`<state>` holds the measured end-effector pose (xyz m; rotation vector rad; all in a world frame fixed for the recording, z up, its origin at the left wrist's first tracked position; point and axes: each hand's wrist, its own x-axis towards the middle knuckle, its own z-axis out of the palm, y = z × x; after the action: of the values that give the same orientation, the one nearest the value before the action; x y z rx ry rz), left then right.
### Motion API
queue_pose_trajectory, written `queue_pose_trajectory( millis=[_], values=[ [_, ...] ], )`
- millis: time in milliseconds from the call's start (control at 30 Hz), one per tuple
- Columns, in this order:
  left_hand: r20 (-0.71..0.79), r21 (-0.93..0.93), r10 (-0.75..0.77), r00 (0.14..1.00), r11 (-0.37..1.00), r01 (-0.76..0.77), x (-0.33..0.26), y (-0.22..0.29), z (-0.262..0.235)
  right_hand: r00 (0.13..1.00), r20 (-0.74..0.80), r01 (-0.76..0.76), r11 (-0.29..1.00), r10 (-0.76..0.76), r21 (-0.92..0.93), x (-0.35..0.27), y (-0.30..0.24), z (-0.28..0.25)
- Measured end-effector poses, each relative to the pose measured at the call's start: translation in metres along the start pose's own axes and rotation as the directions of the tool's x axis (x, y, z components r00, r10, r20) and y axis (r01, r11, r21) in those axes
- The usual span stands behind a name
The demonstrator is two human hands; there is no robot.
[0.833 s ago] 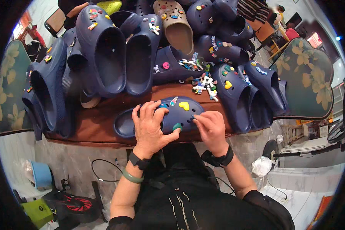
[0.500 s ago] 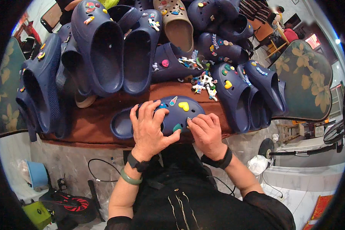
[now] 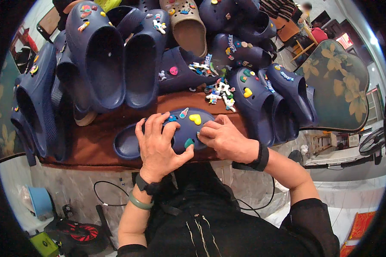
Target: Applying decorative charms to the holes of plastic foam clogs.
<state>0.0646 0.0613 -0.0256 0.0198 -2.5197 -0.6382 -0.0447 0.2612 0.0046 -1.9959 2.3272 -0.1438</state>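
Note:
A navy clog (image 3: 182, 129) lies on its sole on the brown cloth in front of me, toe to the right. My left hand (image 3: 157, 143) grips it across the middle, fingers over the far side and thumb by a green charm (image 3: 189, 143). A yellow heart charm (image 3: 195, 119), an ice-cream charm (image 3: 183, 113) and a blue charm (image 3: 172, 118) sit on its upper. My right hand (image 3: 227, 139) is closed in a pinch against the toe; only a small pale bit shows at its fingertips, too little to name.
Loose charms (image 3: 222, 91) lie in a pile beyond the clog. Behind and left stand several large navy clogs (image 3: 103, 64), with a tan clog (image 3: 188, 34) among them. More decorated navy clogs (image 3: 255, 100) line the right side of the brown cloth (image 3: 81, 150).
The whole view has shifted a little, so things appear farther left. My right elbow has swung outward and the wrist has turned, fingertips still at the toe. My left hand keeps its grip.

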Motion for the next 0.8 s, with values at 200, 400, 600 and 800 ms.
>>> queue_pose_trajectory(
  millis=[200,400,600,800],
  values=[
    [-0.022,-0.024,0.036,0.999,0.999,-0.037,-0.005,-0.002,0.000,0.966,-0.252,-0.043,0.998,0.052,0.039,-0.017,-0.003,0.008],
    [-0.046,-0.066,0.048,0.998,0.997,-0.051,-0.006,-0.003,0.001,0.959,-0.219,0.168,0.983,-0.179,-0.068,-0.013,0.015,-0.004],
    [-0.024,-0.061,0.038,0.999,0.997,-0.039,-0.005,-0.004,-0.001,0.918,0.192,0.356,0.935,-0.347,-0.010,0.001,0.026,-0.026],
    [-0.024,-0.029,0.047,0.999,0.998,-0.047,-0.001,-0.003,0.000,0.914,0.258,0.373,0.901,-0.314,-0.222,0.001,0.007,-0.016]
  ],
)
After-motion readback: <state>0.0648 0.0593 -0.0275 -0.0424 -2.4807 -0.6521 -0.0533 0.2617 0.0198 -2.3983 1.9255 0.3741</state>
